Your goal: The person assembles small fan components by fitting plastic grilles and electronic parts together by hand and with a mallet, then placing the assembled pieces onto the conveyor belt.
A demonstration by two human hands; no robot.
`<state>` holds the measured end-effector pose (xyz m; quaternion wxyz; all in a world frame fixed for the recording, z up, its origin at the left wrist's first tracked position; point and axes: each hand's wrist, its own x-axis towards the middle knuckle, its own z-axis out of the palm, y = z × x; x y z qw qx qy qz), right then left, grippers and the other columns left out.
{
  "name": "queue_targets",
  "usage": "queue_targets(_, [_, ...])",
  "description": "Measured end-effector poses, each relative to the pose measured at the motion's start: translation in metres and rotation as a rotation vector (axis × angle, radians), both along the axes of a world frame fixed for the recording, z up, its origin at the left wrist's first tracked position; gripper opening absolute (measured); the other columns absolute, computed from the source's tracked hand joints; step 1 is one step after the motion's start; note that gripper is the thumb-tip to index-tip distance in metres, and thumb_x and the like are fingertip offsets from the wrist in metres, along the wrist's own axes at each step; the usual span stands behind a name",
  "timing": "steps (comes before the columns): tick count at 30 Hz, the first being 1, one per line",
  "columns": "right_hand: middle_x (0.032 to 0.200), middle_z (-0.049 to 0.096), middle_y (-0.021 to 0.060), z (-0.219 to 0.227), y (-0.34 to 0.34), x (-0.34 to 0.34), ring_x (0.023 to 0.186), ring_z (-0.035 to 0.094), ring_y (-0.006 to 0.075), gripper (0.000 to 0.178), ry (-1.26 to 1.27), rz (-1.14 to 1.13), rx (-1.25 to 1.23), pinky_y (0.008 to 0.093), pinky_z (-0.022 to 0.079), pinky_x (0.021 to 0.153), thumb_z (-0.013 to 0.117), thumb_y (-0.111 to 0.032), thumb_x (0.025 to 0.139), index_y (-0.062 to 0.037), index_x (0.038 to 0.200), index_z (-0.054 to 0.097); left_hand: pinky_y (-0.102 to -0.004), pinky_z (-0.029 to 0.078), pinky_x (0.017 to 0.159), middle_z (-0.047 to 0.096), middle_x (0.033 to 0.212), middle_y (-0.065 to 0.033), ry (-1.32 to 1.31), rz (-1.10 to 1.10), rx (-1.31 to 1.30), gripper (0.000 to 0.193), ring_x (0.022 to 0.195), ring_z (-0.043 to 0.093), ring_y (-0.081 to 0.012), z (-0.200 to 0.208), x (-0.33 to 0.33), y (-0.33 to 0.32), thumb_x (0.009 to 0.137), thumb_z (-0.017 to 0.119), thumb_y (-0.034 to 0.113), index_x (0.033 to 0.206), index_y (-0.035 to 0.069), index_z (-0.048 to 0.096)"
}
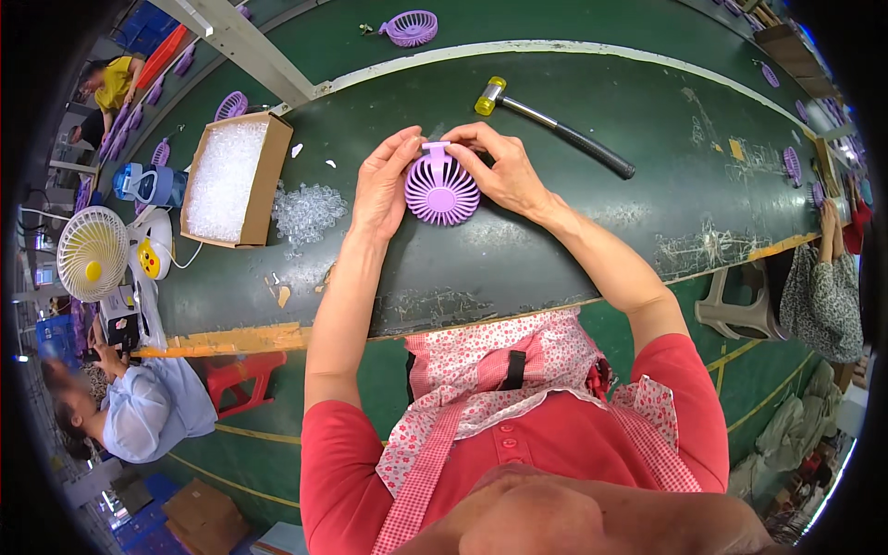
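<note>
On the dark green worktop in front of me lies a purple fan housing (442, 196) with a round slatted grille and a flat tab at its far end. My left hand (381, 180) is closed at the left of that tab, its thumb and fingertips pinched together. From the other side my right hand (504, 171) is closed on the tab, with the thumb near the grille. A pile of small clear plastic pieces (310, 215) lies just left of my left hand. Whether the fingertips hold a small piece as well is too small to tell.
A mallet (564, 134) with yellow heads lies beyond my right hand. To the left stand a cardboard box (257, 185) of clear pieces, a white desk fan (92, 253) and a blue jug (153, 185). Purple housings (410, 29) lie on the far belt. Co-workers (153, 407) sit at both sides.
</note>
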<state>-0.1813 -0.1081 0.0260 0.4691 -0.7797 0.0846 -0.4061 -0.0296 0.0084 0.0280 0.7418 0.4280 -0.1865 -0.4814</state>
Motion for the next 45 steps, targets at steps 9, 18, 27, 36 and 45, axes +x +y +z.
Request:
queue_targets(9, [0.098, 0.071, 0.0145, 0.001, 0.003, -0.002, 0.089, 0.072, 0.021, 0.018, 0.136, -0.026, 0.094, 0.0306, 0.057, 0.079, 0.063, -0.006, 0.095, 0.004, 0.109, 0.06, -0.0254, 0.053, 0.087, 0.07, 0.108, -0.012, -0.085, 0.018, 0.047, 0.028, 0.096, 0.066, -0.0137, 0.005, -0.005, 0.001, 0.092, 0.069, 0.011, 0.117, -0.002, 0.066])
queue_targets(18, [0.089, 0.072, 0.0167, -0.011, -0.003, -0.001, 0.08, 0.072, 0.0246, 0.015, -0.002, -0.082, 0.143, 0.0324, 0.055, 0.068, 0.06, -0.008, 0.096, 0.0034, 0.106, 0.058, -0.0252, 0.047, 0.092, 0.07, 0.113, -0.0077, -0.976, 0.156, 0.13, 0.023, 0.102, 0.062, -0.0111, 0.009, -0.023, 0.002, 0.094, 0.066, 0.011, 0.114, 0.002, 0.072])
queue_targets(27, [0.096, 0.071, 0.0104, -0.002, -0.007, -0.005, 0.088, 0.069, 0.0169, 0.017, 0.046, 0.093, 0.164, 0.0298, 0.055, 0.078, 0.062, -0.01, 0.096, 0.0024, 0.106, 0.062, -0.0217, 0.052, 0.08, 0.071, 0.098, -0.0058, -0.524, 0.052, 0.027, 0.015, 0.087, 0.065, -0.0088, 0.009, -0.012, 0.003, 0.09, 0.069, 0.002, 0.104, -0.001, 0.071])
queue_targets(36, [0.093, 0.065, 0.0077, 0.004, -0.01, -0.005, 0.095, 0.058, 0.0253, 0.018, 0.067, -0.033, -0.114, 0.0389, 0.043, 0.089, 0.07, -0.017, 0.088, -0.0037, 0.098, 0.066, -0.0233, 0.053, 0.081, 0.07, 0.101, -0.0094, -0.211, 0.0, -0.041, 0.022, 0.092, 0.067, -0.0125, 0.002, -0.017, 0.0, 0.092, 0.067, 0.003, 0.112, -0.002, 0.062])
queue_targets(45, [0.091, 0.063, 0.0087, 0.004, -0.012, -0.003, 0.088, 0.059, 0.0239, 0.015, 0.026, 0.02, -0.067, 0.0362, 0.047, 0.083, 0.069, -0.014, 0.088, -0.0014, 0.094, 0.065, -0.0252, 0.056, 0.08, 0.071, 0.1, -0.013, -0.118, -0.058, -0.033, 0.015, 0.089, 0.069, -0.0149, -0.002, -0.008, 0.001, 0.093, 0.067, 0.006, 0.105, -0.002, 0.062])
